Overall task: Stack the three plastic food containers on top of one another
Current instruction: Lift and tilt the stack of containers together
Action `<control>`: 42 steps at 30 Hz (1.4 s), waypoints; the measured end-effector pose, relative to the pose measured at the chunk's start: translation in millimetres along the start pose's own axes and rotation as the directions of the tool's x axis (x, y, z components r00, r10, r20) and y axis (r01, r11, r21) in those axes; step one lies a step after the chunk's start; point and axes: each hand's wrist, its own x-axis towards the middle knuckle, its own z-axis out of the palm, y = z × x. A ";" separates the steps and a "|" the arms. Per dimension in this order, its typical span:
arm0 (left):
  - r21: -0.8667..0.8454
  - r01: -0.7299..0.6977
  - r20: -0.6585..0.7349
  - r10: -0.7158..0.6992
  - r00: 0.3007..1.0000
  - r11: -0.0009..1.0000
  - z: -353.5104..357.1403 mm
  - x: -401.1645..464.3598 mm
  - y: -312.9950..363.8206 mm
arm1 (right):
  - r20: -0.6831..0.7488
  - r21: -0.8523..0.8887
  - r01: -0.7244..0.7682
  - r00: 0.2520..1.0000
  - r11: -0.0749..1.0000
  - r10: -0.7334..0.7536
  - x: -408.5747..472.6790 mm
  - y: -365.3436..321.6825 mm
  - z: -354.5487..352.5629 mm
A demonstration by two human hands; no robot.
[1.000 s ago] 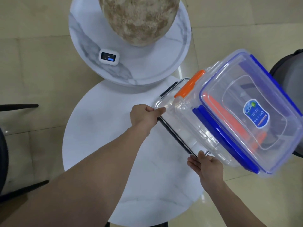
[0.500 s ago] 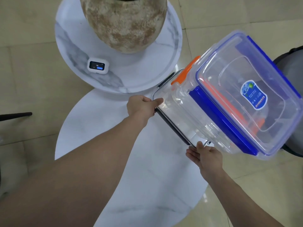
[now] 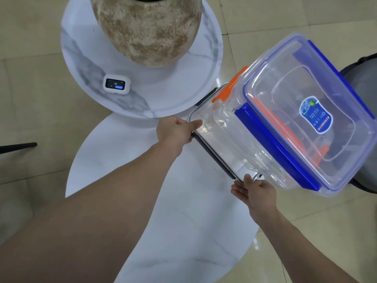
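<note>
Three clear plastic food containers stand stacked at the right edge of the low white round table (image 3: 130,160). The top one has a blue-clipped lid (image 3: 302,111) with a blue sticker. Under it sits one with orange clips (image 3: 228,86). The bottom container with black clips (image 3: 216,160) rests on the table. My left hand (image 3: 175,131) grips the bottom container's near-left corner. My right hand (image 3: 255,190) touches its near-right corner, thumb on the rim and fingers spread below.
A higher marble round table (image 3: 183,92) at the back carries a large brown speckled vase (image 3: 146,27) and a small white device with a screen (image 3: 116,84). A dark chair (image 3: 365,82) stands right of the stack. A black chair leg (image 3: 18,147) is at left.
The view has shifted slightly; the stack and both hands keep the same grip and place on the table.
</note>
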 end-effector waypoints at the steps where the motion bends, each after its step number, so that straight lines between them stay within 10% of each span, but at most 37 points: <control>1: -0.001 0.000 0.003 0.000 1.000 1.000 0.1 0.6 0.0 | 0.000 -0.009 0.002 1.000 1.000 -0.002 0.5 -0.4 -0.3; 42: 0.134 -0.074 -0.088 0.087 0.992 0.988 5.4 -13.1 -14.5 | -0.022 -0.017 0.041 0.999 0.999 -0.042 -3.4 2.8 -4.4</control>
